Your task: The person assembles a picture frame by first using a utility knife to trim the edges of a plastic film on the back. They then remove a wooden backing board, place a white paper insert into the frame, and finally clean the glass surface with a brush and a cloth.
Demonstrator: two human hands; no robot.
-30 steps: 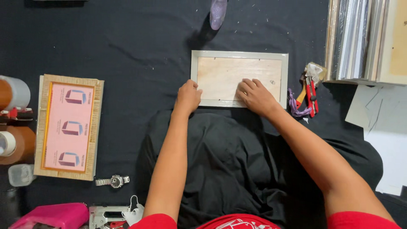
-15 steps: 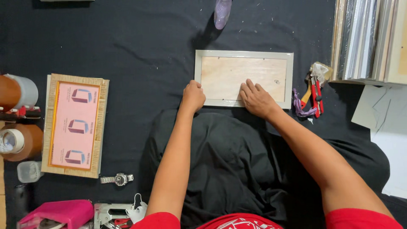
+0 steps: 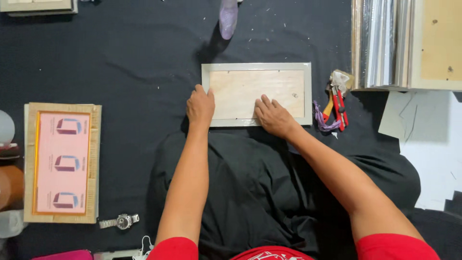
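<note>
Left hand (image 3: 200, 107) flat, gripping nothing, on picture frame (image 3: 256, 94) left edge | right hand (image 3: 272, 116) flat, pressing plywood backing (image 3: 250, 91) — backing seated; no fasteners visible.

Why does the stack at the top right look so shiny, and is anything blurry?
Head view: even overhead light; the stacked sheets catch streaky glare, the purple object casts a soft shadow on the black cloth. The frame and both hands, left and right, look sharp.
</note>
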